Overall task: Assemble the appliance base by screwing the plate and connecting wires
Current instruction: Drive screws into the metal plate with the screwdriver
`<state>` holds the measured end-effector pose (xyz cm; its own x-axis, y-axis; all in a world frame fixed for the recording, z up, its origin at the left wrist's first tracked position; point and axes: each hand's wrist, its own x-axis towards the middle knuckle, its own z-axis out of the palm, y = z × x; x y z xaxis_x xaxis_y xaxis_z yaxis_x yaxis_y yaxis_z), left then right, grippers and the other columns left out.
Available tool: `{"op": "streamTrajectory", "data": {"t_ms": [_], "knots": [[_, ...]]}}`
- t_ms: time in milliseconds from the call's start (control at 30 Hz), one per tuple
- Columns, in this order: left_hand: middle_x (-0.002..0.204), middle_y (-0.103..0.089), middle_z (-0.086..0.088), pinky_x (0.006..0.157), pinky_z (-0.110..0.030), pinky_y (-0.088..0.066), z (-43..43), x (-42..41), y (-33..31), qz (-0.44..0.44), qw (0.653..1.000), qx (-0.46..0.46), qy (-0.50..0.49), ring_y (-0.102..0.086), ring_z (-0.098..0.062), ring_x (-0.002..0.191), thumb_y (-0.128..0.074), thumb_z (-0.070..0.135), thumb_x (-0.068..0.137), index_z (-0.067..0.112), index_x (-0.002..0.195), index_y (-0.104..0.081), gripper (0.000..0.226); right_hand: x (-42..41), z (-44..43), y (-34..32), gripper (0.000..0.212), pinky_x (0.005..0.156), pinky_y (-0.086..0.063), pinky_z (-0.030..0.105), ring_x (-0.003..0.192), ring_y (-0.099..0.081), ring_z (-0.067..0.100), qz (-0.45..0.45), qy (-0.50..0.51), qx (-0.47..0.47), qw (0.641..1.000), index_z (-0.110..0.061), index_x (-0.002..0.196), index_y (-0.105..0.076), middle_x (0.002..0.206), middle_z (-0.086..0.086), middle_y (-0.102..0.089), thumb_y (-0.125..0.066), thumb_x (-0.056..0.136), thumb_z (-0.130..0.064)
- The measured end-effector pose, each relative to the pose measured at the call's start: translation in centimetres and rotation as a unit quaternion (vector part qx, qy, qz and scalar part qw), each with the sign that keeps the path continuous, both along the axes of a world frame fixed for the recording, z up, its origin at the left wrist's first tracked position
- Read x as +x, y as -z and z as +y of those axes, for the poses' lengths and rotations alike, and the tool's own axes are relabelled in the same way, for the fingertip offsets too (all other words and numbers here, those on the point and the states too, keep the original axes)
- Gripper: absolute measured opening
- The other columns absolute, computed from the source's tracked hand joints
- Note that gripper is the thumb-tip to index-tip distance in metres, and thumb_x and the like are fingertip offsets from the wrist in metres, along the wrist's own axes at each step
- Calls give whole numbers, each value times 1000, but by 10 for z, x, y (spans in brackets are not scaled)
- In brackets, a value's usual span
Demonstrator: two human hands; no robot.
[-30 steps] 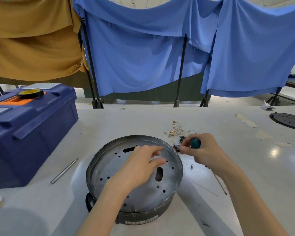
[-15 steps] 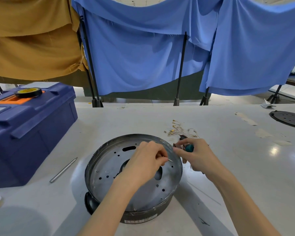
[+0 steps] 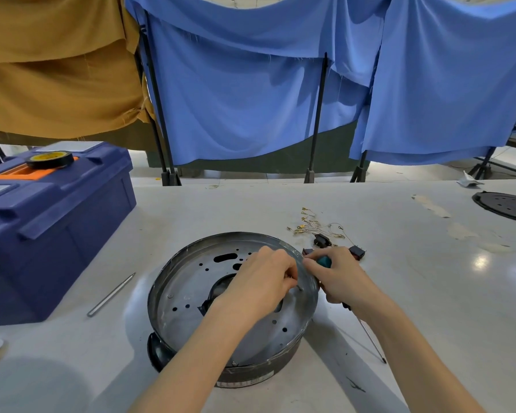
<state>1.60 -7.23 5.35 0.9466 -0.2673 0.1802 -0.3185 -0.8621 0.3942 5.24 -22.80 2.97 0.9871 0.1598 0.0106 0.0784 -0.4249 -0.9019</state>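
Note:
The round appliance base (image 3: 251,372) stands in front of me with a perforated metal plate (image 3: 185,293) set in its top. My left hand (image 3: 262,281) hovers over the plate's right side and pinches a small screw (image 3: 299,288) standing on the plate near the rim. My right hand (image 3: 338,275) rests just outside the rim and grips a screwdriver by its teal handle (image 3: 323,260); the shaft (image 3: 370,338) points back toward me along the table. A bundle of wires with gold terminals (image 3: 313,225) lies beyond the base.
A blue toolbox (image 3: 51,234) with a tape roll (image 3: 49,158) on its lid stands at the left. A thin metal rod (image 3: 111,294) lies between toolbox and base. Small black switches (image 3: 356,252) lie near the wires. A black round cover (image 3: 507,205) sits far right.
My left hand took a small screw from my right hand's fingers and brought it down onto the plate's right side. My right hand shifted slightly toward the rim, still holding the screwdriver.

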Motion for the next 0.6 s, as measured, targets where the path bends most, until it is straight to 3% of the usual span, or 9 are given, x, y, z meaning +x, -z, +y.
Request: {"op": "streamTrajectory", "data": {"t_ms": [200,300,367,600], "knots": [[99,-65,-7,69,-32,-43,-10,5,-9,-15,993,115,15,-60,-25,92,-56,17,95,19,101,-69,14,0,1,0,23,37,-21,15,31,-33,5,3,-1,1,1000,-7,81,-70,37,-10,-42,-53,95,-11],[71,-46,-2,59,-30,-31,-15,5,-16,-23,982,184,22,-48,-25,79,-55,12,93,18,78,-54,16,-2,1,-1,24,37,-21,16,31,-30,7,2,-6,4,1000,-3,79,-70,37,-8,-41,-53,94,-9],[65,-29,1,58,-31,-28,-20,4,-18,-34,976,211,41,-40,-24,76,-54,7,92,19,75,-43,23,-3,0,-2,28,38,-20,16,32,-28,8,4,-11,8,1000,-7,71,-68,37,-8,-40,-52,94,-7],[78,-39,-3,62,-32,-31,-20,8,-22,-40,976,207,58,-40,-22,75,-54,6,92,12,97,-66,14,-2,-1,-3,32,39,-22,19,38,-27,14,37,-21,40,998,-11,70,-69,41,-3,-44,-52,97,-11]]}}
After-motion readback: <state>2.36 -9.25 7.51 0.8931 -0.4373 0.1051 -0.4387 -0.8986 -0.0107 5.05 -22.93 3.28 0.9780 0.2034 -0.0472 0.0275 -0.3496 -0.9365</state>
